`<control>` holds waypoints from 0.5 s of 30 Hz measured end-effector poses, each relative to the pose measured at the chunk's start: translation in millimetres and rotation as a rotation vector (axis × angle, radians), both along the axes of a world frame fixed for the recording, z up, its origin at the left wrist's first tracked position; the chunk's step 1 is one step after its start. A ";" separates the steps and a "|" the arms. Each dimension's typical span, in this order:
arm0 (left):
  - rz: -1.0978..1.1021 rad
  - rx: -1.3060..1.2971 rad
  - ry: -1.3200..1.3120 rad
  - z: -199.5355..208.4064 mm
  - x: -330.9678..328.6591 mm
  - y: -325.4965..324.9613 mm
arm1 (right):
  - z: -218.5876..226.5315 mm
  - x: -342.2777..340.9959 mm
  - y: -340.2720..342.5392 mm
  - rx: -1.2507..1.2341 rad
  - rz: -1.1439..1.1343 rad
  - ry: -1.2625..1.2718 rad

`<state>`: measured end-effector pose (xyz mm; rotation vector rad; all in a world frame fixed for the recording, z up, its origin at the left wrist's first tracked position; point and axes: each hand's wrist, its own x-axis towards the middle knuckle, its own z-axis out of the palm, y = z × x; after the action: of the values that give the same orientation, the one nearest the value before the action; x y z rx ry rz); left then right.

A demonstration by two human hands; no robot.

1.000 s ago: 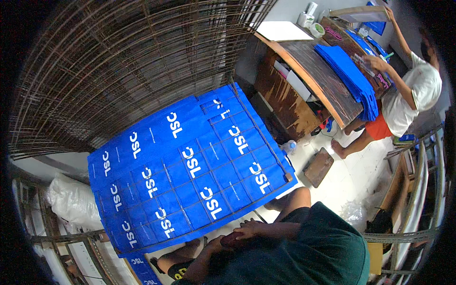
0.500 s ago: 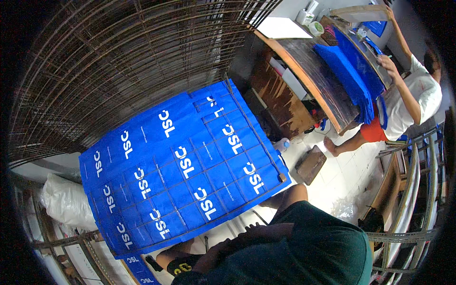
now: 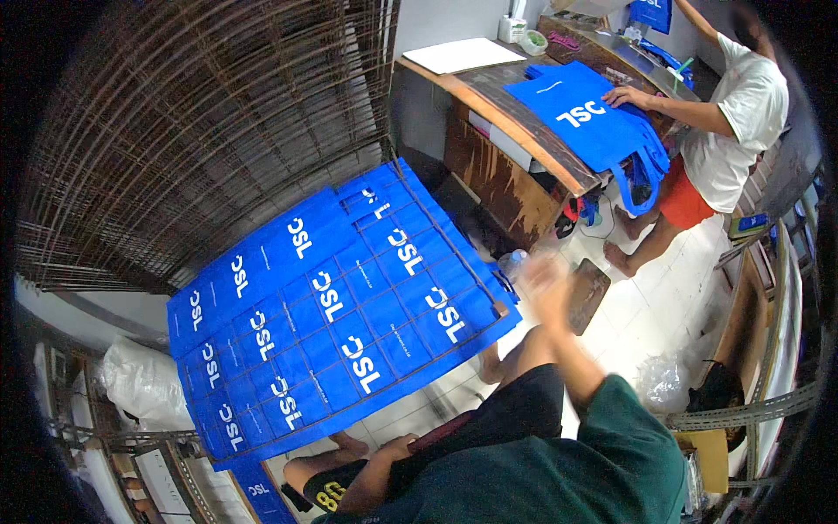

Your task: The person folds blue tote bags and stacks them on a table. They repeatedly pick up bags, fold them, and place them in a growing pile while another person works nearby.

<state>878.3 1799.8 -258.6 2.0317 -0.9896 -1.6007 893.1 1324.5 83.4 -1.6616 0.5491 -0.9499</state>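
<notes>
In front of me, a wire mesh rack lies over blue printed fabric pieces with white lettering, laid side by side. My right hand is stretched out past the rack's right corner, smeared by motion. Close to it, partly behind the rack corner, stands a clear plastic bottle; whether I touch it cannot be made out. My left hand rests at my lap by my dark shorts, its fingers mostly hidden.
Another person in a white shirt lays a hand on a blue bag on a wooden table. Stacked wire racks rise at the far left. A brown board lies on the tiles; a plastic-wrapped bundle sits left.
My right hand has swung from my lap out to the right. The view has shifted. Across the table, the other person's near hand has come down onto a blue bag, now lying flat.
</notes>
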 end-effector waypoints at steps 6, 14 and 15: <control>0.304 0.046 -0.184 168.0 14.2 -62.5 | 99.7 51.1 -227.3 0.970 -0.566 -0.312; 0.572 -0.336 -0.313 232.5 -26.9 -86.8 | 40.8 30.7 -235.0 0.588 -0.417 -0.299; 0.589 -0.395 -0.238 239.8 -24.6 -97.8 | 35.3 3.5 -250.6 0.456 -0.410 -0.431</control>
<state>853.7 1702.0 -18.8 1.9982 -0.6241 -0.8069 896.7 1073.9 118.6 -0.9154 0.7557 -1.3216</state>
